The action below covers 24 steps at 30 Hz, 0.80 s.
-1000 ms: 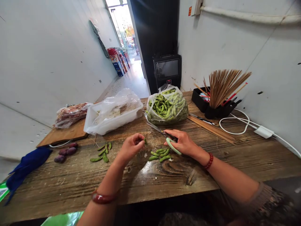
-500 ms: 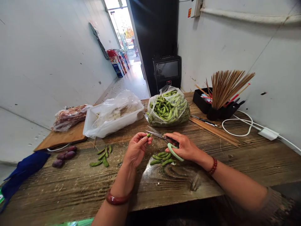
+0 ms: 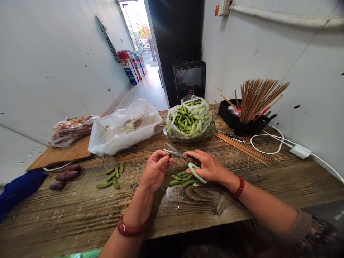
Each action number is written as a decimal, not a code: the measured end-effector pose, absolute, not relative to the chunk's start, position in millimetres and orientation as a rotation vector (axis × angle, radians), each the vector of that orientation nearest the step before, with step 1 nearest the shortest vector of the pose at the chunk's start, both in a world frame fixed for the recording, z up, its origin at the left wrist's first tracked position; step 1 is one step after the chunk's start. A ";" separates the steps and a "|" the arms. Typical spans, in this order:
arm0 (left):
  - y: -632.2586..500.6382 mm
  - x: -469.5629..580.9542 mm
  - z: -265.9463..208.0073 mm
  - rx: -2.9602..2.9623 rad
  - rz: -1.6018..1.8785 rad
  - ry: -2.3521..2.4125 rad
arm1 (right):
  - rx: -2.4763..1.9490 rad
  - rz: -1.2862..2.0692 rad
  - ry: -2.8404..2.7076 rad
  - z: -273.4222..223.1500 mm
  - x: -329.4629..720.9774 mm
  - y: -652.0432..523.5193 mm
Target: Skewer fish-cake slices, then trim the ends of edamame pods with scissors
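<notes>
Though orange, label (image 3: pixel 216 10) beyond scissors (image 3: pixel 184 155) and pod (image 3: pixel 169 154) illegible.

The wooden table (image 3: pixel 80 222) is flanked by marked white walls (image 3: pixel 53 46); the floor (image 3: pixel 152 87) is lit through the far doorway (image 3: pixel 138 25), which is bordered by a black panel (image 3: pixel 177 28).

Pale green scissor handle (image 3: pixel 196 173), green pods (image 3: pixel 175 182), brown streaky-grained table (image 3: pixel 75 222)
</notes>
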<state>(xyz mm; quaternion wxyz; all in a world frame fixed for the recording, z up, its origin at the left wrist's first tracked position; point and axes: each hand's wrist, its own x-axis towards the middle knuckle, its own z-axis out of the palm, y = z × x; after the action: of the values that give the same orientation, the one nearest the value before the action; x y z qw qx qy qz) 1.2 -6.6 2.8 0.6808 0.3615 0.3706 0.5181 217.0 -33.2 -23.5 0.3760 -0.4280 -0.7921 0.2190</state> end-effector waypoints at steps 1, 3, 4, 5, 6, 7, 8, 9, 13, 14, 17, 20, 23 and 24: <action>-6.9 1.3 2.7 0.828 1.168 0.837 | -1.093 0.561 -2.034 -23.5 217.1 -33.4; -7.7 2.2 2.5 0.867 1.156 0.849 | -1.090 0.558 -2.047 -23.0 216.9 -33.7; -8.2 2.9 2.4 0.884 1.146 0.857 | -1.088 0.559 -2.053 -22.5 216.8 -33.9; -8.7 3.5 2.3 0.900 1.137 0.867 | -1.086 0.561 -2.057 -22.0 216.6 -34.1; -9.2 4.1 2.0 0.916 1.132 0.876 | -1.083 0.563 -2.058 -21.5 216.6 -34.3; -9.5 4.5 1.7 0.935 1.131 0.884 | -1.082 0.565 -2.059 -21.1 216.6 -34.5; -9.8 4.7 1.2 0.959 1.131 0.892 | -1.084 0.565 -2.058 -20.8 216.6 -34.6; -10.0 4.7 0.6 0.987 1.132 0.900 | -1.087 0.562 -2.056 -20.5 216.8 -34.7; -9.6 2.3 -1.1 1.186 1.107 0.985 | -1.104 0.549 -2.065 -19.9 218.3 -35.0; -9.2 1.2 -1.2 1.257 1.102 1.018 | -1.103 0.547 -2.070 -19.7 218.8 -35.0; -7.6 -2.7 -1.3 1.447 1.099 1.090 | -1.088 0.538 -2.086 -19.5 220.2 -35.1; -6.1 -6.0 -2.4 1.531 1.087 1.113 | -1.078 0.530 -2.099 -19.8 221.1 -35.0; -5.2 -7.1 -4.8 1.564 1.087 1.163 | -1.072 0.550 -2.087 -19.8 221.2 -34.3; -5.0 -7.0 -5.4 1.553 1.100 1.178 | -1.070 0.560 -2.078 -19.7 221.0 -33.9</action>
<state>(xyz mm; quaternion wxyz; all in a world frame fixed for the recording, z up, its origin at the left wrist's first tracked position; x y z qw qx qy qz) -7.0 -5.0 -5.4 0.4365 0.6242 0.4736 0.4422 221.0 -33.9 -19.7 0.3610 -0.4151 -0.8063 0.2173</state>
